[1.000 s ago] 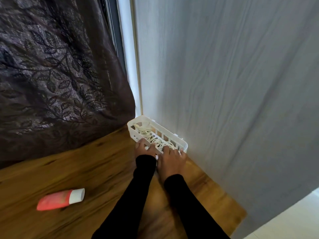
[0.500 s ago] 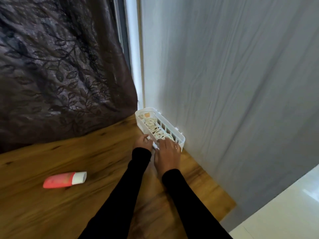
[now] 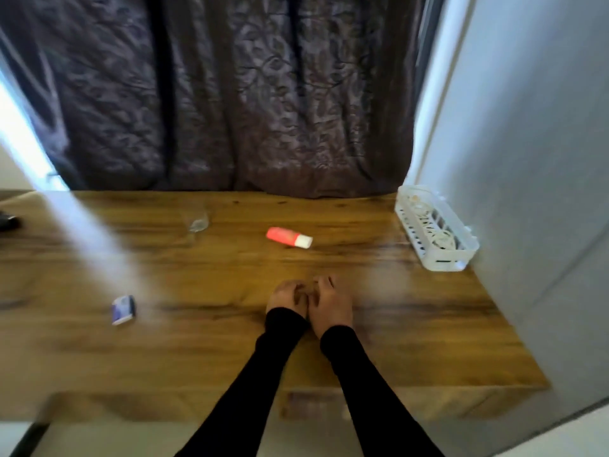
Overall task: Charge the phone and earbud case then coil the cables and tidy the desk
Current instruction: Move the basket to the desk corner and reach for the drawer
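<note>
Coiled cables (image 3: 434,233) are stowed in the white basket (image 3: 461,258) at frame right, long axis running up-left to down-right, nearer the right hand (image 3: 332,306), which is held loosely curled against the left hand (image 3: 286,300), both gripping nothing visible.

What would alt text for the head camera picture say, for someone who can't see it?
Two hands in black sleeves, left hand and right hand, rest together, holding nothing, on a wooden desk. A white slotted plastic basket of coiled white cables sits by the wall at right; a pink tube with a white cap lies mid-desk.
</note>
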